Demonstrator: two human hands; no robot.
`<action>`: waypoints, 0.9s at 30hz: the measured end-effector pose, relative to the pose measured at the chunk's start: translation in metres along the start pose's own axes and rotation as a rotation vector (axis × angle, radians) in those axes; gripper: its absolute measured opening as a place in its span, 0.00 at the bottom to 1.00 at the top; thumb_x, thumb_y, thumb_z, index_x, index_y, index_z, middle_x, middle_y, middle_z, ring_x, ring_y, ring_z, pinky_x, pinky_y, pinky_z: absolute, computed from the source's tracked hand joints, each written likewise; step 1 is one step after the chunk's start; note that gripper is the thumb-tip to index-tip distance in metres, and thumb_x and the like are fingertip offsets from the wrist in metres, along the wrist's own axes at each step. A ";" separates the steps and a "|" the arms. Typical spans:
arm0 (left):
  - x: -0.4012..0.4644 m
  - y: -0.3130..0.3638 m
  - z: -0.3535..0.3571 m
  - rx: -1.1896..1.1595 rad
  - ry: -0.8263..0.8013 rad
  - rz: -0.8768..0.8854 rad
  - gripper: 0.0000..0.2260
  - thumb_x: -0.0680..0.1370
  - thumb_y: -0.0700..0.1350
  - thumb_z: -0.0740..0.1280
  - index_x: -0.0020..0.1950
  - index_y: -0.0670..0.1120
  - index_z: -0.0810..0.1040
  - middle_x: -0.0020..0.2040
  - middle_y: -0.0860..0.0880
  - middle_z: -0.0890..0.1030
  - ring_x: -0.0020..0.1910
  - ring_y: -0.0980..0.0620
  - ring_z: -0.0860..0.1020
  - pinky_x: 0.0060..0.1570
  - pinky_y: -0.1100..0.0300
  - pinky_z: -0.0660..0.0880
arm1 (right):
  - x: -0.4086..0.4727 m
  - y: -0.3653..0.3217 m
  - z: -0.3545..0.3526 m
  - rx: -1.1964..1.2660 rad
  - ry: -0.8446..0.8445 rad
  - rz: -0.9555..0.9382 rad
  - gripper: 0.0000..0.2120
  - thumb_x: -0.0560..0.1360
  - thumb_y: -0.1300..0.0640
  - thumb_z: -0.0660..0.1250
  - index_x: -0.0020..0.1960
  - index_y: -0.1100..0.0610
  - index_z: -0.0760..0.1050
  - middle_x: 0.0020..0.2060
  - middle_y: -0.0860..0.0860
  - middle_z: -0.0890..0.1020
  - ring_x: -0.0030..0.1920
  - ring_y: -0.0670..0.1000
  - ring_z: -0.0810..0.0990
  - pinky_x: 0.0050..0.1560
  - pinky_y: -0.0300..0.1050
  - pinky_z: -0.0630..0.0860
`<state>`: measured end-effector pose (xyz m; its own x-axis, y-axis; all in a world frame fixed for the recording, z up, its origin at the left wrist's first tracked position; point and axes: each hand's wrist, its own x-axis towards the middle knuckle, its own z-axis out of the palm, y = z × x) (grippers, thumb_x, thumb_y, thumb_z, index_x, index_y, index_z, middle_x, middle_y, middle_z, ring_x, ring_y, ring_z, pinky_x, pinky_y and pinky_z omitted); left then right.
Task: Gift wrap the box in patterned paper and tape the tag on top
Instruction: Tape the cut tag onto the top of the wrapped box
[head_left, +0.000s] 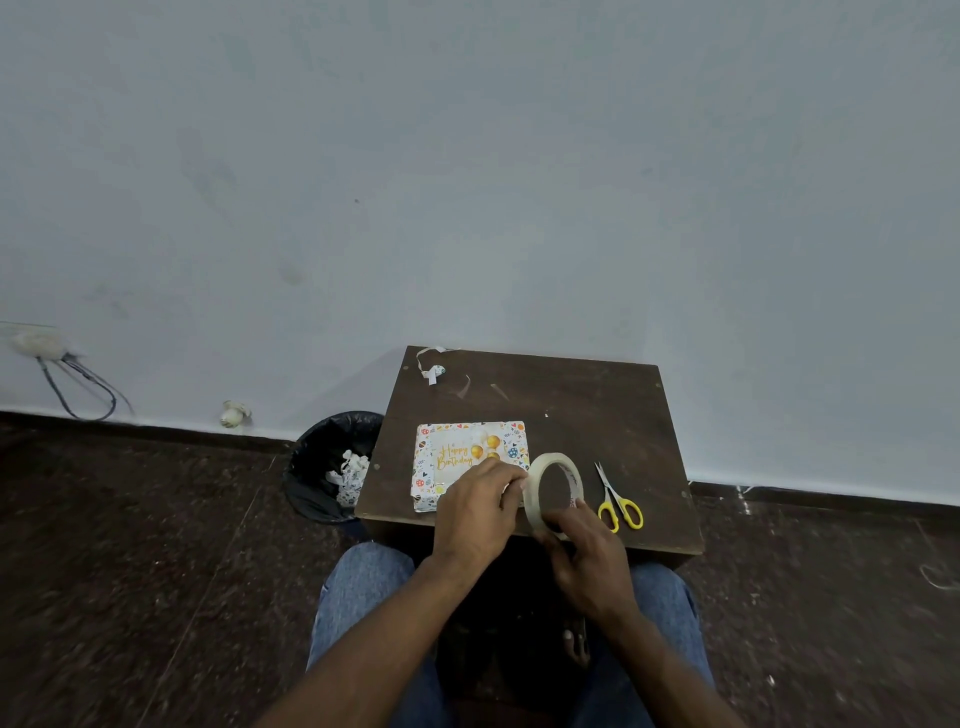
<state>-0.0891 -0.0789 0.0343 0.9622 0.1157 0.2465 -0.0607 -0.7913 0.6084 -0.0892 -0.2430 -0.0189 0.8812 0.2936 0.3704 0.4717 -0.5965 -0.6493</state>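
Box (470, 464) near the desk (571, 410) front edge has its near right corner hidden by the left hand (480, 512). Both hands pinch the tape roll (551, 491) (right hand (589, 558) covers its lower rim).

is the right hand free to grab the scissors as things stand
Probably not at once: the right hand grips the tape roll. The yellow scissors lie uncovered on the table just beside it, so the path looks free.

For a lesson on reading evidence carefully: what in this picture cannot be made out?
Head view only:
- Near right corner of the wrapped box: hidden by the left hand.
- Loose tape end on the tape roll: hidden by left fingers.
- Print inside the roll: too small.
- Roll's lower rim: covered by the right hand.
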 end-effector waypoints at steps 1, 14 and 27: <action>0.000 -0.001 0.000 0.040 0.002 0.025 0.07 0.81 0.47 0.65 0.51 0.49 0.82 0.47 0.55 0.81 0.43 0.53 0.79 0.40 0.55 0.77 | 0.000 -0.001 0.000 -0.003 0.002 -0.007 0.04 0.72 0.57 0.70 0.47 0.53 0.79 0.41 0.41 0.78 0.40 0.46 0.77 0.41 0.46 0.78; 0.008 0.015 -0.008 0.307 -0.241 -0.005 0.09 0.85 0.49 0.51 0.56 0.48 0.68 0.55 0.51 0.70 0.38 0.51 0.70 0.38 0.56 0.66 | -0.003 0.004 0.004 0.039 -0.006 0.043 0.04 0.72 0.56 0.68 0.47 0.53 0.77 0.40 0.43 0.78 0.40 0.46 0.77 0.37 0.50 0.79; -0.001 0.012 -0.014 0.216 -0.248 -0.048 0.06 0.84 0.48 0.53 0.56 0.48 0.67 0.55 0.51 0.69 0.38 0.52 0.68 0.39 0.56 0.64 | -0.006 -0.002 0.009 0.044 0.004 0.089 0.04 0.73 0.56 0.68 0.47 0.53 0.79 0.40 0.43 0.80 0.41 0.42 0.76 0.39 0.41 0.75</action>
<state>-0.0941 -0.0804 0.0517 0.9995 0.0269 0.0146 0.0179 -0.9005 0.4345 -0.0949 -0.2368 -0.0254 0.9195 0.2377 0.3131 0.3928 -0.5868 -0.7081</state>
